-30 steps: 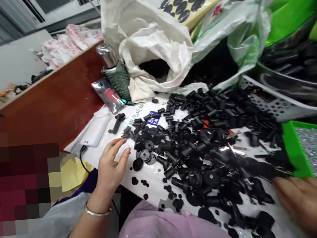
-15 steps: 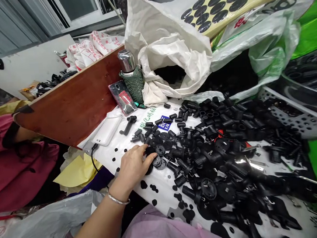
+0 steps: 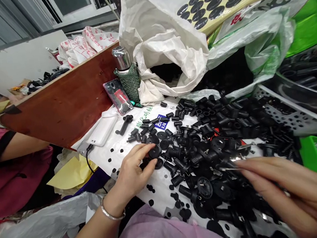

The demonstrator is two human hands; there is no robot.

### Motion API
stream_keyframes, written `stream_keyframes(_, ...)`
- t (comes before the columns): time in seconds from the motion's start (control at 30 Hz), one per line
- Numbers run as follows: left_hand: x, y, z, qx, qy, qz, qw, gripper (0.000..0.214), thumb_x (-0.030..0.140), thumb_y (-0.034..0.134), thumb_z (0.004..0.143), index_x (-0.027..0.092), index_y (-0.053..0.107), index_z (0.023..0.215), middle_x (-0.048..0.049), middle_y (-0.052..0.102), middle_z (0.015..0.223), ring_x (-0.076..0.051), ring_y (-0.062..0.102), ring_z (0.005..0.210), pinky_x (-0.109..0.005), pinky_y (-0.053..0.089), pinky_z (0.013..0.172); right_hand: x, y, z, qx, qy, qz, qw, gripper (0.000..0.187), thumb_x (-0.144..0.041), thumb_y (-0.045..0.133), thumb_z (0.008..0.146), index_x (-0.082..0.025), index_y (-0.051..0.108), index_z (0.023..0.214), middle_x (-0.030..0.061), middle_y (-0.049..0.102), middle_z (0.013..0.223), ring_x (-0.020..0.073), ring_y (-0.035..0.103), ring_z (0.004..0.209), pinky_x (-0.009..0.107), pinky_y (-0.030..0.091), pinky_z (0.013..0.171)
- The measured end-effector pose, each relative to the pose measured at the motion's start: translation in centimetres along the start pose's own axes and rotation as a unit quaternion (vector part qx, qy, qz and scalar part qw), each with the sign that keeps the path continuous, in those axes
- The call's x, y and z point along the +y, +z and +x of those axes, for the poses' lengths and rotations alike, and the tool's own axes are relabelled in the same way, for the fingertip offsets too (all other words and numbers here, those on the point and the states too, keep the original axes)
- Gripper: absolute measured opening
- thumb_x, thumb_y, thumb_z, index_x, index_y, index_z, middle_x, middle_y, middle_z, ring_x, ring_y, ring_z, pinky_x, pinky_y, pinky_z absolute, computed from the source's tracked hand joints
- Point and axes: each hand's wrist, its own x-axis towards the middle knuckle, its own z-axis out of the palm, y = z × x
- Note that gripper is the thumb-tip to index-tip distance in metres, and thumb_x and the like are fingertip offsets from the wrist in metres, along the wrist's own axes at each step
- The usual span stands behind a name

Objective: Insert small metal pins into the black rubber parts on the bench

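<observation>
My left hand [image 3: 136,169] has its thumb and fingers around a black round plastic disc [image 3: 154,151] at the left edge of the pile. Another dark disc lies under the fingertips, partly hidden. My right hand [image 3: 286,189] pinches a thin, shiny metal tool [image 3: 229,167] that looks like tweezers; its tip points left above the pile, somewhat blurred. Below it spreads a heap of black plastic parts [image 3: 197,156], with cylinders, flanged pieces and ribbed discs. A black crank-shaped part [image 3: 124,124] lies apart, beyond my left hand.
A white power bank [image 3: 103,130] with a cable lies on the left, near a phone [image 3: 118,96] and a bottle in a net sleeve [image 3: 128,77]. Behind stands an open white sack [image 3: 169,51]. At right are a perforated basket [image 3: 282,113] and a green bin [image 3: 310,154]. A person's sleeve [image 3: 19,172] shows far left.
My right hand has come in from the right edge with the metal tool, over the pile. My left hand stays at the discs; grey ribbed discs beside it no longer show. The view has shifted slightly.
</observation>
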Motion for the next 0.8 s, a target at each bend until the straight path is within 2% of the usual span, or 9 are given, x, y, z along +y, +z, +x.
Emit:
stream_keyframes(0.13,2.1,0.4,-0.7,-0.047,0.043,-0.054,0.997,0.035,0.019,0.054,0.082,0.02,0.053,0.116,-0.0096,0.056,0.109,-0.019,0.054,0.099,-0.034,0.047,0.085,-2.6,1.4,2.0,-0.045,-0.083,0.044,0.995,0.018,-0.014,0.047,0.085,-0.016,0.057,0.101,0.004,0.064,0.084,0.0116,0.06,0.07,0.022,0.048,0.065)
stream_keyframes(0.27,3.2,0.9,-1.2,-0.067,0.079,-0.075,0.992,0.037,0.017,0.055,0.081,0.019,0.051,0.118,-0.0097,0.056,0.109,-0.018,0.055,0.1,-0.032,0.048,0.086,-4.1,2.4,2.8,-0.077,-0.091,0.052,0.992,0.017,-0.01,0.044,0.086,-0.014,0.057,0.096,0.0044,0.062,0.077,0.0128,0.057,0.068,0.025,0.047,0.06)
stream_keyframes(0.43,3.8,1.4,-1.6,-0.069,0.106,-0.073,0.989,0.038,0.017,0.054,0.082,0.017,0.049,0.12,-0.0097,0.055,0.112,-0.017,0.054,0.102,-0.03,0.047,0.089,-4.5,3.2,2.5,-0.078,-0.11,0.026,0.991,0.017,-0.01,0.043,0.086,-0.011,0.059,0.092,0.0067,0.061,0.073,0.0147,0.056,0.066,0.027,0.046,0.057)
stream_keyframes(0.67,4.1,1.5,-1.9,-0.057,0.149,-0.029,0.987,0.039,0.018,0.057,0.081,0.015,0.05,0.119,-0.0101,0.057,0.109,-0.017,0.055,0.1,-0.029,0.048,0.087,-4.3,3.4,2.2,-0.092,-0.208,-0.062,0.972,0.025,-0.01,0.038,0.086,-0.005,0.06,0.097,0.0096,0.061,0.072,0.0176,0.054,0.064,0.032,0.046,0.055)
stream_keyframes(0.8,4.1,1.7,-1.7,-0.028,0.186,0.003,0.982,0.038,0.018,0.058,0.08,0.013,0.051,0.117,-0.0117,0.059,0.105,-0.019,0.056,0.096,-0.032,0.05,0.084,-4.6,3.8,2.3,-0.094,-0.157,-0.031,0.983,0.021,-0.011,0.04,0.087,-0.008,0.06,0.09,0.0081,0.062,0.072,0.0168,0.056,0.066,0.031,0.049,0.06)
